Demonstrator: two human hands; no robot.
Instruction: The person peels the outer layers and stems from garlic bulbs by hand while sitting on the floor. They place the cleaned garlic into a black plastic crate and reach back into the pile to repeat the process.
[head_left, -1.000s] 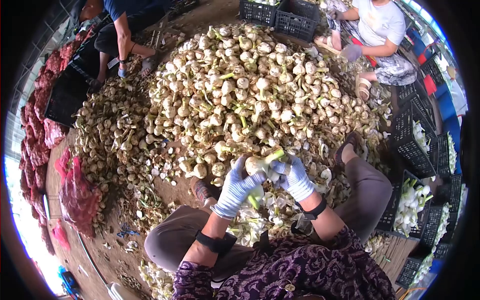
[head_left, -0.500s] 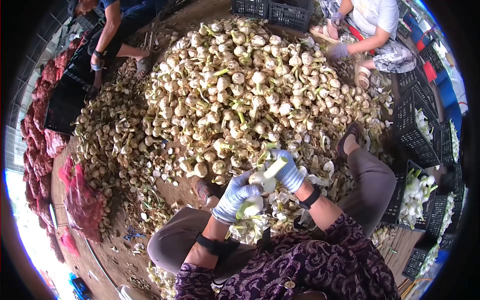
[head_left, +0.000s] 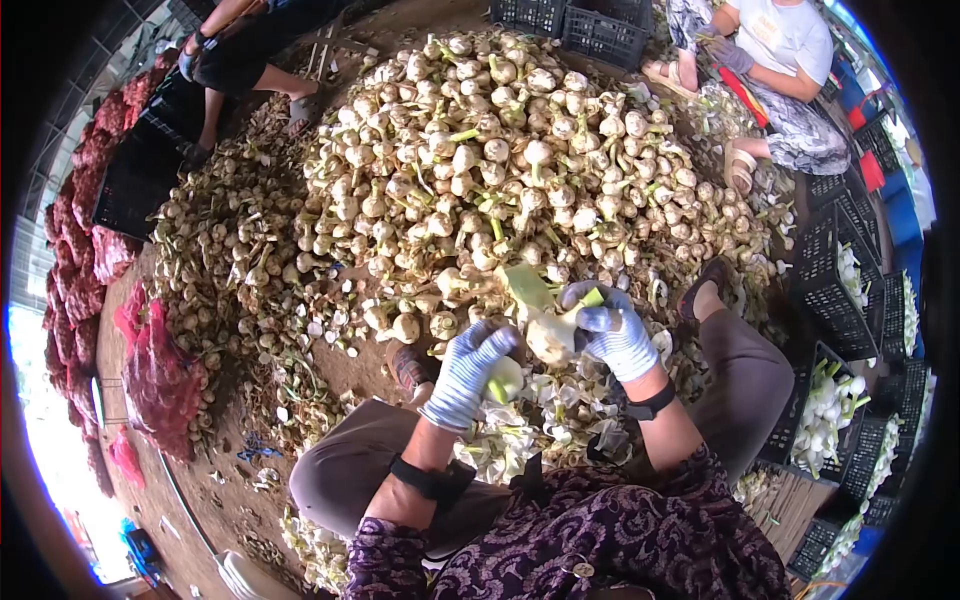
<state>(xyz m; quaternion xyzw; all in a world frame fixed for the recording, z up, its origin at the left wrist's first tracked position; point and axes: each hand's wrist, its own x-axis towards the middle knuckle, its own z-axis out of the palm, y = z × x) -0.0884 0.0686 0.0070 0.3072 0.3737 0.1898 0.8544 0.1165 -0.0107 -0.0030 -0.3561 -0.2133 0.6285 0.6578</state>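
My left hand (head_left: pixel 468 374), in a striped glove, is closed around a peeled white bulb (head_left: pixel 507 380) with a short green stem. Fingers of my right hand (head_left: pixel 617 335), gloved too, are wrapped on another bulb (head_left: pixel 550 338) that has brownish skin at its base. From that bulb a broad pale-green leaf piece (head_left: pixel 525 286) sticks up to the left. Both hands are above the peelings (head_left: pixel 548 410) between my legs. Beyond them rises a large heap of unpeeled bulbs (head_left: pixel 480 180).
Co-workers sit at the upper left (head_left: pixel 225 75) and upper right (head_left: pixel 775 70). Black crates (head_left: pixel 835 285) line the right side, one holding peeled bulbs (head_left: pixel 828 415). Red net sacks (head_left: pixel 165 385) stand at the left. Black crates (head_left: pixel 607 32) are behind the heap.
My hands have moved apart. The right one now has an unpeeled-looking bulb and leaf piece, and the white bulb with the thick stem between the hands is no longer there. The view has shifted slightly.
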